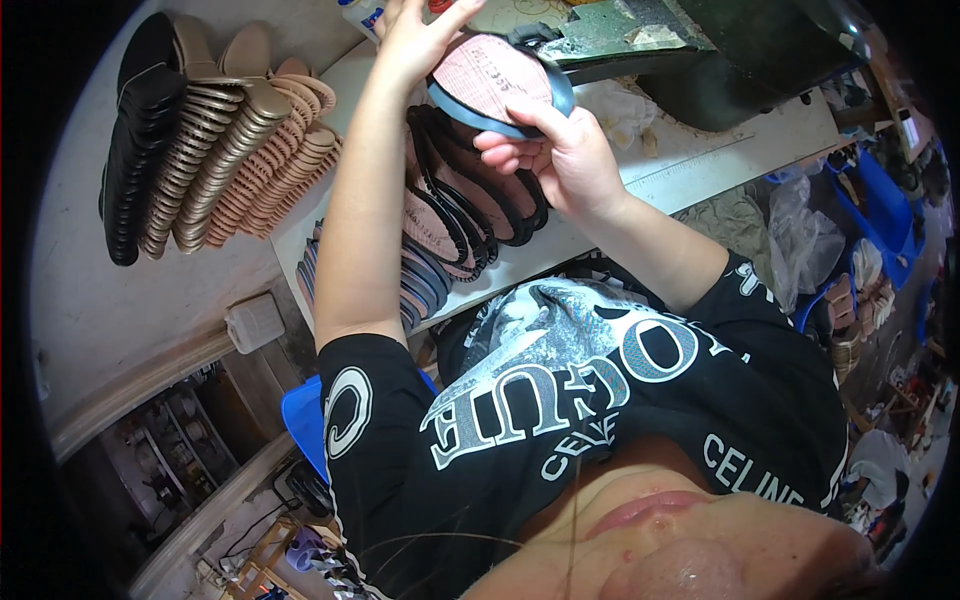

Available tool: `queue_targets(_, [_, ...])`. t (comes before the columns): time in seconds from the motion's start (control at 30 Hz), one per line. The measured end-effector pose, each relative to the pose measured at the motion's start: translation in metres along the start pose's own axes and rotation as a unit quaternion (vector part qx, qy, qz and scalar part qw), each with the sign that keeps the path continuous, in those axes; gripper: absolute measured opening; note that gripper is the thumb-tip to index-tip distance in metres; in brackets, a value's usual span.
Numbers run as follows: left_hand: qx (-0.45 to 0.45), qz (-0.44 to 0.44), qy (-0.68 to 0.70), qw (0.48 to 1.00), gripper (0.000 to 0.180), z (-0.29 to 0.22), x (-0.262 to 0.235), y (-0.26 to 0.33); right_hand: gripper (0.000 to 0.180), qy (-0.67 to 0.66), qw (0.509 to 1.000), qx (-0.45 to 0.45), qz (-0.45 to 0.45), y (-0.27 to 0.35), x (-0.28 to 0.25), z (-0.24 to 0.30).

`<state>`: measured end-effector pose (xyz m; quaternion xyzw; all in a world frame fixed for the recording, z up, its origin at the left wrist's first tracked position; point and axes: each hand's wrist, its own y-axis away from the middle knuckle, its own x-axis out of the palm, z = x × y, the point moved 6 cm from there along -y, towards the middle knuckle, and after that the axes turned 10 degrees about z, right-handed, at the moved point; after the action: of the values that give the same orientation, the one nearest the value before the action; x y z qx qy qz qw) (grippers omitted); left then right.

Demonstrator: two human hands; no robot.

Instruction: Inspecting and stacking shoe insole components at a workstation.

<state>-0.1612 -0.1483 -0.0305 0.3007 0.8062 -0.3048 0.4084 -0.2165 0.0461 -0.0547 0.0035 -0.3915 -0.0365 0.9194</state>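
Note:
An oval shoe insole [492, 75] with a pink, marked face and a blue-grey rim is tilted up above the white table. My right hand [565, 160] grips its near right edge, thumb on the pink face and the other fingers curled underneath. Beside the insole's left end is my left hand [420, 40], fingers spread and partly cut off by the upper edge; I cannot tell whether it touches the rim. Just behind the insole stands a worn green metal machine arm [630, 35]. Below my hands lie several pink insoles with black edges [470, 200].
Blue-grey rimmed soles [415, 285] stand in a row at the table's [690, 180] left front. Black, gold and pink shoe parts [215, 140] are stacked at the far left. A white jug [255, 322] is below them. Blue bins [880, 215] and plastic bags [800, 235] lie to the right.

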Motion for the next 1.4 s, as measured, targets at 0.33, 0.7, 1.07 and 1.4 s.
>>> queue_targets(0.33, [-0.011,0.397,0.193,0.897,0.038,-0.022,-0.012,0.002,0.036,0.076,0.997,-0.008,-0.025,-0.017,0.004,0.013])
queue_targets(0.7, [-0.132,0.367,0.250,0.886,0.036,-0.023,-0.019,0.030,0.043,0.144,0.990,0.000,-0.004,-0.023,-0.002,0.023])
queue_targets(1.07, [-0.263,0.289,0.261,0.883,0.048,-0.039,-0.025,0.057,0.035,0.149,0.989,0.001,0.009,-0.020,-0.004,0.031])
queue_targets(1.4, [-0.320,0.252,0.254,0.878,0.071,-0.063,-0.015,0.080,0.034,0.233,0.966,0.091,0.064,0.000,-0.012,0.022])
